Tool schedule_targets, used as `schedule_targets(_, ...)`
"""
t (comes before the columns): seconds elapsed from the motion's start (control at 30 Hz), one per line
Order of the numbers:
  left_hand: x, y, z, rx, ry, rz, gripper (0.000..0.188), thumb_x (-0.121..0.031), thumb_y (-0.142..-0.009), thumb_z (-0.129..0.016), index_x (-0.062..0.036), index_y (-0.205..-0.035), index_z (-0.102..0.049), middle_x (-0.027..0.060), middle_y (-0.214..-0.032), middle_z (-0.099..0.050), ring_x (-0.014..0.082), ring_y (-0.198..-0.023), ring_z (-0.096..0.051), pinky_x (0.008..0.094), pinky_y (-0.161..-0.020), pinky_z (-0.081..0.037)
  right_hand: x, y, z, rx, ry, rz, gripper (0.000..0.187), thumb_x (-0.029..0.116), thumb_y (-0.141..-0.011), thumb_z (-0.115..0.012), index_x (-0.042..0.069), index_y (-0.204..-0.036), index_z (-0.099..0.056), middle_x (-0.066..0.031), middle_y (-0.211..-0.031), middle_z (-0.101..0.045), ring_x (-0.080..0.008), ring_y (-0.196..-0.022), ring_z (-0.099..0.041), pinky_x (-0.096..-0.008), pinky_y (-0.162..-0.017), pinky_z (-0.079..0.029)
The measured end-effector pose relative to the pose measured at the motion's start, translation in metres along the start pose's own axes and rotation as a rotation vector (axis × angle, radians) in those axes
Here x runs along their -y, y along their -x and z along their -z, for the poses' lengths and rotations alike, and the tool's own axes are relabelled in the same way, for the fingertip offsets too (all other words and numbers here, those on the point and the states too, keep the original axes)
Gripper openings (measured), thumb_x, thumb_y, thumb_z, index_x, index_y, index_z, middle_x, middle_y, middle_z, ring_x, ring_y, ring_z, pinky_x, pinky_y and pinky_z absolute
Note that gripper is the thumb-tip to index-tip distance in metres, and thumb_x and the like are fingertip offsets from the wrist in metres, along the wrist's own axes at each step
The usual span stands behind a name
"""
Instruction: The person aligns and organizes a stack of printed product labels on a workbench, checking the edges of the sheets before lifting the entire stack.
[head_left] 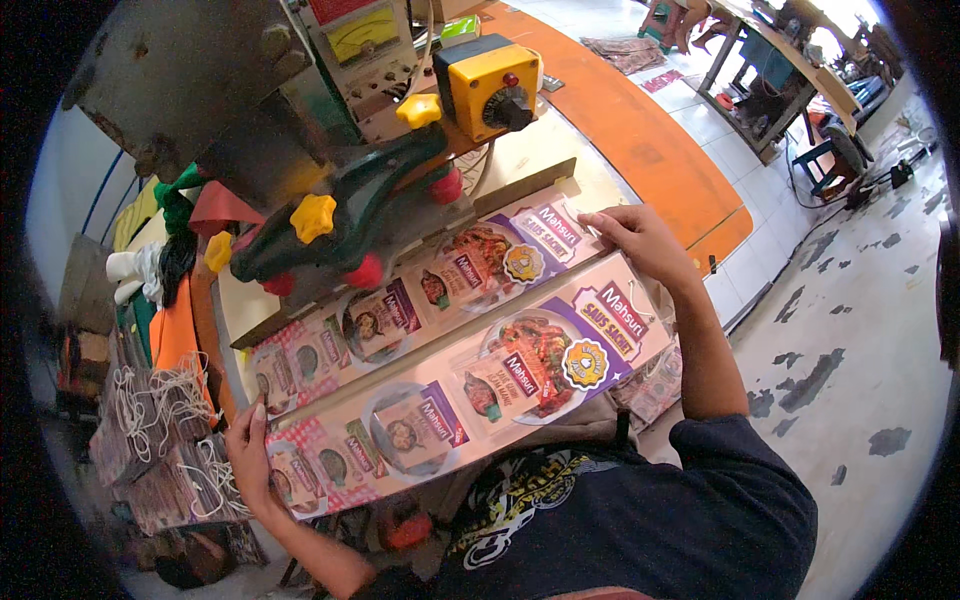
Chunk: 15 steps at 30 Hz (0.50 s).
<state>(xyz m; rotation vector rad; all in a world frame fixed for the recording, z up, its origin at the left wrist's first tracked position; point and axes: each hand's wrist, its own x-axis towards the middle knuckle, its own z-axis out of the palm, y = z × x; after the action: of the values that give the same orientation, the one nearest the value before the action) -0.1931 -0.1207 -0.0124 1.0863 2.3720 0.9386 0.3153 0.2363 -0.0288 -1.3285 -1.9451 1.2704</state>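
Note:
A long printed cardboard banner (pixel 470 375) with food pictures and a purple end lies across the machine's work plate, folded along its length into two strips. My left hand (pixel 248 450) grips its left end by the red-checked part. My right hand (pixel 640 240) presses on the purple right end of the upper strip (pixel 450 275). The upper strip runs under the machine's dark green press bar (pixel 340 225).
A press machine with yellow knobs (pixel 313 216), red knobs and a yellow switch box (pixel 490 88) stands just behind the banner. Stacks of printed cards with white strings (pixel 170 440) lie at the left. An orange table (pixel 640 130) extends back right. Worn concrete floor at right.

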Motion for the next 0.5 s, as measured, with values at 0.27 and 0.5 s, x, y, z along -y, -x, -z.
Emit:
schedule_targets(0.27, 0.006, -0.001, 0.001, 0.010, 0.040, 0.074, 0.039, -0.029, -0.103, -0.062, -0.0009, -0.128, -0.070, 0.0006, -0.090, -0.061, 0.0105, -0.081, -0.050, 0.0264, -0.078, -0.043, 0.000, 0.000, -0.008, -0.022, -0.080, -0.014, 0.034, 0.021, -0.096, -0.071, -0.001, -0.123, -0.073, -0.0047, -0.099, -0.074, -0.0077, -0.083, -0.062, -0.0239, -0.076, -0.050)
schedule_targets(0.5, 0.011, -0.003, 0.004, 0.010, 0.000, 0.017, 0.034, -0.027, -0.102, -0.064, -0.0043, -0.126, -0.072, 0.0071, -0.098, -0.069, 0.0125, -0.089, -0.060, 0.0288, -0.082, -0.047, -0.005, 0.000, -0.004, 0.020, -0.074, -0.029, 0.040, 0.023, -0.098, -0.070, -0.001, -0.130, -0.068, -0.0035, -0.101, -0.074, -0.0072, -0.081, -0.062, -0.0232, -0.074, -0.050)
